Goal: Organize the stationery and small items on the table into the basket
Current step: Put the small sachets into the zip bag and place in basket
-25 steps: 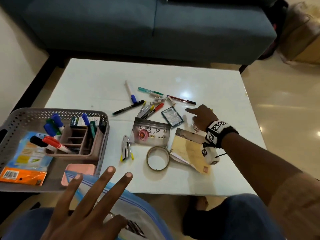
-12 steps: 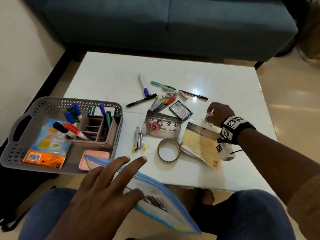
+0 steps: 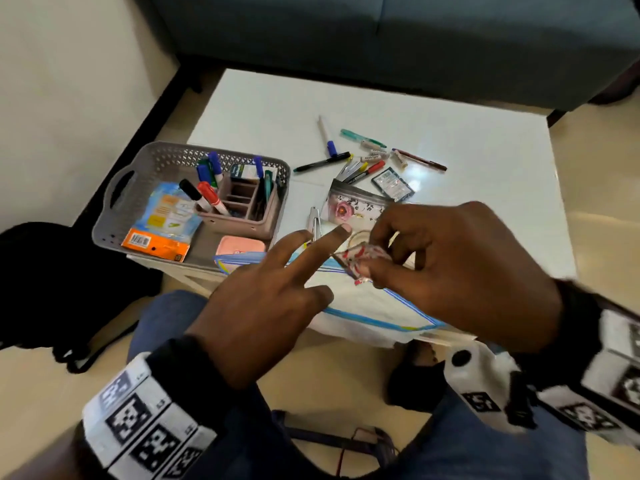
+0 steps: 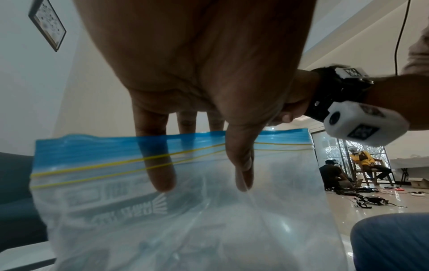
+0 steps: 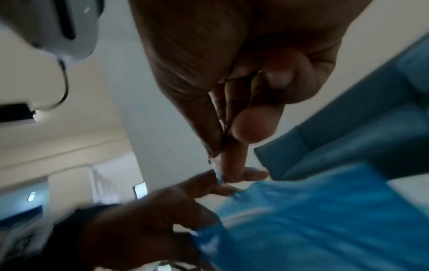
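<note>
Crinkly red-and-white packet (image 3: pixel 360 259), light and limp, sits pinched in the right hand (image 3: pixel 460 271) just above the zip bag (image 3: pixel 363 306), near the basket (image 3: pixel 114 216). Left hand (image 3: pixel 263 306) pinches the bag's slippery rim between thumb and a finger, other fingers straight; the packet is best gripped by its edge.

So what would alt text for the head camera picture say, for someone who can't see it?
A right hand pinches a small red-and-white packet over a clear zip bag held by the left hand. Behind, a grey basket holds markers; pens lie scattered on the white table.

My head camera looks steeply down over my hands at the table (image 3: pixel 450 140); both wrist cameras look up, close, sharing the zip bag (image 4: pixel 185 210) at 6 o'clock.
</note>
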### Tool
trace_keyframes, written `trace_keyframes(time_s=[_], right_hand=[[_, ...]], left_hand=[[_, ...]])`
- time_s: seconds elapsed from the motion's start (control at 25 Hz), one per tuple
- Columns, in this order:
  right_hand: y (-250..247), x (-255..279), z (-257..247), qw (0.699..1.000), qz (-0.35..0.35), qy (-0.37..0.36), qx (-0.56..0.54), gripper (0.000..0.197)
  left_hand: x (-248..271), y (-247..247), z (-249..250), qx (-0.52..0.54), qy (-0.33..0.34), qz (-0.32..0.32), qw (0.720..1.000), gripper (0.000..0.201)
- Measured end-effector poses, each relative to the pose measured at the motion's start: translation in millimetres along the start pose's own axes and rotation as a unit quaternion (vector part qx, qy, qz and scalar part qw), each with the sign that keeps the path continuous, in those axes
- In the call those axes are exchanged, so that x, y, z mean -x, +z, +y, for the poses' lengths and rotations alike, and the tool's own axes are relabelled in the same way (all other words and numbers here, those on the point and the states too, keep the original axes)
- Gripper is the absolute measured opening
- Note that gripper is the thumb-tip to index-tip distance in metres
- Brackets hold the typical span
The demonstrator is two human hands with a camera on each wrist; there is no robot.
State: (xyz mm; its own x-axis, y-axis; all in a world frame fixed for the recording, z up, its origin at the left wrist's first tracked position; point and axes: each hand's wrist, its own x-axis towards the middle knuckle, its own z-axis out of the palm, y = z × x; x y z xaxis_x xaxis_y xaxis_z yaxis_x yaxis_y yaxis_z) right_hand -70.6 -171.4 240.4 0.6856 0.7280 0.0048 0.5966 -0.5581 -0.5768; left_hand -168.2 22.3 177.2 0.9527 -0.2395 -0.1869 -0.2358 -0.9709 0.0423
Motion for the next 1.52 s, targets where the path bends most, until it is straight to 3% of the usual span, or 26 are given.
trace_keyframes(time_s=[0.12,0.28,0.32,0.44,0.48,0.56,0.6,0.64,0.76,0.92,0.96,1.0,1.08,1.12,1.16,1.28,1.44,1.52], right_hand=[[9.7,13.2,-10.0,0.986,-0.032,-0.049,0.157,0.024],[11.7,29.7,-22.2,0.96,-0.111,-0.048,0.252,0.036],[8.6,32.6,-25.2,0.96,-0.108,-0.051,0.255,0.037],[1.5,48.6,-16.0,0.984,-0.003,-0.07,0.164,0.043],[0.5,54.6,-7.6,0.99,0.0,-0.061,0.13,0.058],[8.7,63.7,4.7,0.995,-0.063,-0.005,0.081,0.084],[14.6,66.5,7.8,0.994,-0.073,0.011,0.077,0.078],[21.2,67.9,13.7,0.997,-0.05,0.009,0.066,0.06],[16.9,72.3,21.7,0.997,0.078,0.0,0.004,0.019],[1.5,81.8,34.3,0.977,0.104,0.039,-0.179,0.017],[0.1,83.5,36.8,0.958,0.118,0.048,-0.257,0.019],[0.1,85.0,37.5,0.93,0.133,0.066,-0.337,0.025],[-0.3,87.7,36.9,0.879,0.167,0.095,-0.437,0.04],[-0.9,88.9,36.4,0.87,0.183,0.094,-0.448,0.039],[-0.3,89.9,35.9,0.87,0.197,0.085,-0.444,0.034],[-0.4,92.7,38.0,0.886,0.22,0.071,-0.402,0.019],[-3.4,100.9,45.1,0.926,0.166,0.057,-0.334,0.037],[-4.0,103.1,46.0,0.927,0.166,0.069,-0.33,0.032]], left_hand=[[12.7,-9.2,10.7,-0.028,-0.005,0.008,1.0,0.024],[26.4,-17.6,21.6,-0.056,-0.003,0.015,0.998,0.023],[29.5,-19.3,23.1,-0.057,-0.006,0.016,0.998,0.021],[39.9,-22.6,27.9,-0.061,-0.015,0.014,0.998,0.027],[42.2,-24.0,28.2,-0.058,-0.02,0.022,0.998,0.029],[45.2,-27.1,25.5,-0.056,-0.024,0.054,0.997,0.032],[45.4,-29.4,24.2,-0.059,-0.016,0.067,0.996,0.032],[45.8,-31.1,23.1,-0.054,-0.007,0.076,0.996,0.031],[54.2,-39.5,14.5,0.0,-0.012,0.136,0.991,0.031],[73.7,-47.0,-19.6,0.161,-0.067,0.158,0.972,0.032],[75.9,-46.8,-26.5,0.253,-0.086,0.157,0.951,0.035],[75.9,-46.8,-29.2,0.38,-0.109,0.162,0.904,0.038],[70.9,-44.8,-28.3,0.595,-0.147,0.19,0.767,0.042],[67.1,-44.4,-25.8,0.635,-0.155,0.217,0.725,0.038],[63.5,-42.8,-23.4,0.638,-0.156,0.239,0.716,0.031],[59.0,-36.4,-24.5,0.535,-0.147,0.249,0.794,0.014],[65.1,-34.3,-32.0,0.538,-0.121,0.188,0.813,0.038],[65.8,-29.8,-33.5,0.495,-0.117,0.199,0.838,0.041]])
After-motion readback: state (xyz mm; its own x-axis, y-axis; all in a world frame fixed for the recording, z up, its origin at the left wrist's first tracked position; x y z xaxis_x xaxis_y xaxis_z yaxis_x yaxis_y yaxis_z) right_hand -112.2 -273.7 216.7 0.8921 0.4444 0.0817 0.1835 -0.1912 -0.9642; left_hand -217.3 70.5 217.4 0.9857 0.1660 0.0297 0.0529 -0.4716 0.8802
